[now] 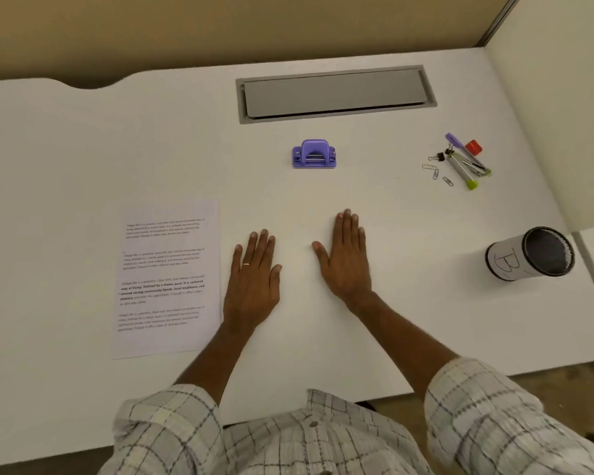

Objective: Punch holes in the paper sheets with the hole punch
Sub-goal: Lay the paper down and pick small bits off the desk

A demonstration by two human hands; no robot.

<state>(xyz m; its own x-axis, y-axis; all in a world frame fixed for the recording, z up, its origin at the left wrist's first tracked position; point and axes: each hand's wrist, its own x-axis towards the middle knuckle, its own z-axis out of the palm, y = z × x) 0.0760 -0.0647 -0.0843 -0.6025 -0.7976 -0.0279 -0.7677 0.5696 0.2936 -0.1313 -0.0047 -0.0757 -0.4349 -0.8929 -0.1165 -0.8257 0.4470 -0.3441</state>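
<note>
A small purple hole punch (314,154) stands on the white desk (408,303), beyond both hands. Printed paper sheets (167,279) lie flat at the left, their right edge just beside my left wrist. My left hand (253,282) rests palm down on the desk with straight fingers, holding nothing. My right hand (344,260) also lies flat on the desk, a little further forward, with nothing in it. The punch is about a hand's length past my right fingertips.
A grey cable hatch (335,94) is set into the desk at the back. Pens, markers, binder clips and paper clips (460,161) lie at the back right. A mesh pen cup (528,253) labelled B stands at the right. A beige partition borders the desk.
</note>
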